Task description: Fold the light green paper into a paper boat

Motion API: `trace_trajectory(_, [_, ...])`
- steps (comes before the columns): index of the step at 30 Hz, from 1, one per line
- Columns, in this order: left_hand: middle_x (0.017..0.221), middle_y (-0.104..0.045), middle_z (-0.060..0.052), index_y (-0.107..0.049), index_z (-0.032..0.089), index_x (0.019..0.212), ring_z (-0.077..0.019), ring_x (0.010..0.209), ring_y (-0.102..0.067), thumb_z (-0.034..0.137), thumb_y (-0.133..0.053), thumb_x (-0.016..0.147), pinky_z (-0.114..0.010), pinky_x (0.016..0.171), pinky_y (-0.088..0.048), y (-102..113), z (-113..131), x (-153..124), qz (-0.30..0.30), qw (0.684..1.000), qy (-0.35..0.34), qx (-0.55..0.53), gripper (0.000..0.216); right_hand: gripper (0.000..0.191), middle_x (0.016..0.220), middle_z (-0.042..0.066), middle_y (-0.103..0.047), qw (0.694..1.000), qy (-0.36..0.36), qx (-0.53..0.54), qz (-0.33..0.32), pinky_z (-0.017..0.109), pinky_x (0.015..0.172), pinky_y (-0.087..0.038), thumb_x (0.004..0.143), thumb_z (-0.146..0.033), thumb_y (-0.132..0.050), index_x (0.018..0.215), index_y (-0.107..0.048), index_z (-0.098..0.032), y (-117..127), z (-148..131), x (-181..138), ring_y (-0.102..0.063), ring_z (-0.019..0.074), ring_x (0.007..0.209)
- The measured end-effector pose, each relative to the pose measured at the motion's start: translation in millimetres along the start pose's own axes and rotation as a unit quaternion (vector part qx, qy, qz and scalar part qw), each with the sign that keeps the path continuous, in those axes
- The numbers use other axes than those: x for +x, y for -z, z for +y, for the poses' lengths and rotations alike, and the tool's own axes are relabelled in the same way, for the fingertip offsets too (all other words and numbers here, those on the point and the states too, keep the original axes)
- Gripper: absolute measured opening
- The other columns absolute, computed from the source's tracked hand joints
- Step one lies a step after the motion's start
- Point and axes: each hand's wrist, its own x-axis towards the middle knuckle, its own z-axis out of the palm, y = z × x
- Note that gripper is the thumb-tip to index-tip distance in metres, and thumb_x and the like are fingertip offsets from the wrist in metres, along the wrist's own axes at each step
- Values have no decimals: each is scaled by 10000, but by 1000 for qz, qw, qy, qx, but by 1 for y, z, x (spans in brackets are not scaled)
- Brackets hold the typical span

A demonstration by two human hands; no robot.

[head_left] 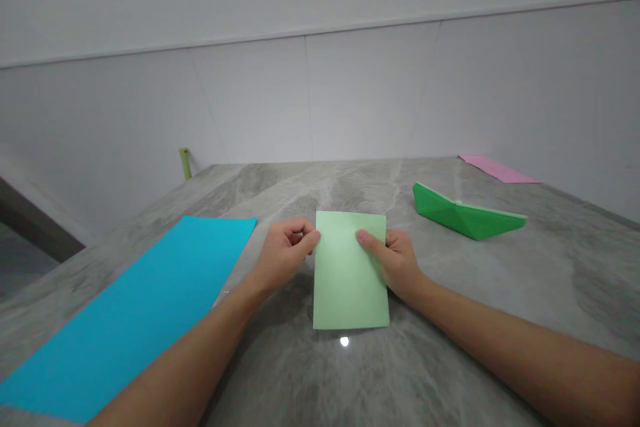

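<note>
A light green sheet of paper [350, 287], upright and rectangular, is held up in front of me over the grey table. At its upper left edge, my left hand [287, 245] pinches the paper between thumb and curled fingers. My right hand [395, 257] grips the right side, its thumb flat on the front and its fingers hidden behind the sheet. Whether the paper is folded double I cannot tell. To the right of my right hand sits a folded green paper boat [465, 213], resting on the table.
A large blue sheet of paper [150, 307] lies on the left of the grey marbled table [310, 387], partly under my left forearm. Far back on the right lies a pink sheet [500, 168]. A pale wall [350, 100] stands behind the table, and a greenish post [185, 163] shows beyond its left edge.
</note>
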Motion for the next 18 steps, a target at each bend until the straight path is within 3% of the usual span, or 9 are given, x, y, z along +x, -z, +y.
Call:
trace_trajectory(8, [469, -353, 67, -439, 169, 531, -61, 443, -293, 336, -571, 745, -208, 430, -209, 0, 3, -4, -90, 996, 8, 8, 302, 451, 471, 48, -617, 998, 6, 39, 40, 221, 353, -397, 656, -539, -724, 525, -628, -118, 2, 1, 4, -544, 141, 386])
trace_trajectory(18, [469, -307, 66, -385, 184, 495, -65, 439, -257, 330, -574, 735, -212, 424, -190, -1, -2, -3, -62, 998, 18, -16, 338, 451, 478, 48, -611, 999, 5, 28, -18, 217, 351, -385, 674, -539, -709, 530, -617, -121, 1, -1, 0, -525, 131, 381])
